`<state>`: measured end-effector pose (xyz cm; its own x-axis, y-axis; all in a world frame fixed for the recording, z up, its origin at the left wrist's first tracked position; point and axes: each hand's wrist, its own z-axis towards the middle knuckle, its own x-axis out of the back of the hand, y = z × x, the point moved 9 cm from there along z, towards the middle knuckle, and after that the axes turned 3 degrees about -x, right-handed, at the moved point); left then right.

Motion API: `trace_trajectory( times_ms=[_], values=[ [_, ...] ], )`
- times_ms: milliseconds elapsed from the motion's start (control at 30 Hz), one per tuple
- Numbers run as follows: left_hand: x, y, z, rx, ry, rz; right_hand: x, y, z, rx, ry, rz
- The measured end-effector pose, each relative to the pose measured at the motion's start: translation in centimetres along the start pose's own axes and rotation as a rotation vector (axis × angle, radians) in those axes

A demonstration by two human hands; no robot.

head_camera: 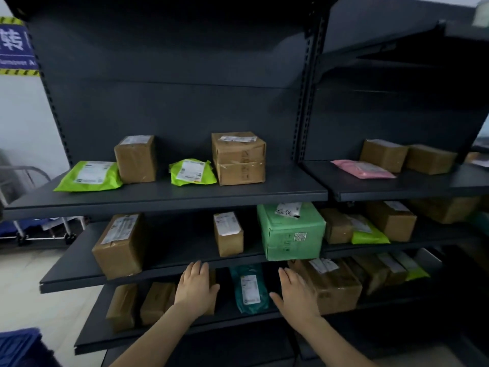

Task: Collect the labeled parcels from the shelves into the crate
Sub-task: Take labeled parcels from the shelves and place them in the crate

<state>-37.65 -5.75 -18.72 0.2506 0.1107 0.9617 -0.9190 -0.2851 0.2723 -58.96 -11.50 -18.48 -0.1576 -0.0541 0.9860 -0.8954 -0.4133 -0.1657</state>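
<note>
Both my hands are held out, palms down and fingers straight, in front of the lower shelves. My left hand (195,286) hovers over a brown box on the lowest shelf. My right hand (297,295) is beside a dark green labeled mailer (249,288) that lies between the hands. Neither hand holds anything. Above them a small labeled brown box (228,233) and a large green box (291,231) stand on the middle shelf (79,271). The blue crate (18,345) shows at the bottom left corner.
The top shelf (169,197) carries two lime mailers (90,176), brown boxes (238,157) and a pink mailer (362,168). More brown boxes (336,284) fill the right bays. A wheeled cart (26,202) stands left of the dark shelving.
</note>
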Motion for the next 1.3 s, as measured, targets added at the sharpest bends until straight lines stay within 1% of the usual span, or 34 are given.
trace_trajectory(
  times_ms=[133,267,400,533,667,767,867,1033,1167,1300],
  values=[
    [-0.8,1.0,3.5,-0.002,-0.002,-0.016,0.1,0.3,3.0,0.021,0.013,0.021],
    [-1.1,0.3,7.1,0.035,-0.016,-0.06,-0.3,-1.0,7.6,0.071,-0.004,0.073],
    [-1.5,-1.3,10.6,0.114,0.002,-0.182,-2.3,-2.8,12.2,0.092,-0.08,0.126],
    [-2.3,-1.5,13.3,0.164,0.008,-0.293,-3.7,-3.7,15.0,0.104,-0.12,0.175],
    [-2.9,-0.6,15.4,0.275,0.038,-0.496,-4.1,-1.6,15.6,0.059,-0.146,0.201],
    [-3.1,0.2,17.3,0.356,0.064,-0.497,-4.1,0.9,14.9,0.065,-0.173,0.164],
    [-3.3,0.6,18.8,0.465,0.065,-0.46,-3.1,3.6,14.0,0.05,-0.14,0.117],
    [-4.6,1.3,20.1,0.604,-0.025,-0.422,-1.9,9.4,13.7,-0.04,-0.055,0.158],
    [-4.8,2.2,20.1,0.616,-0.018,-0.46,-0.9,15.8,13.5,-0.22,0.114,0.215],
    [-4.9,3.9,19.0,0.571,0.038,-0.537,1.0,19.5,13.8,-0.32,0.216,0.388]
  ],
)
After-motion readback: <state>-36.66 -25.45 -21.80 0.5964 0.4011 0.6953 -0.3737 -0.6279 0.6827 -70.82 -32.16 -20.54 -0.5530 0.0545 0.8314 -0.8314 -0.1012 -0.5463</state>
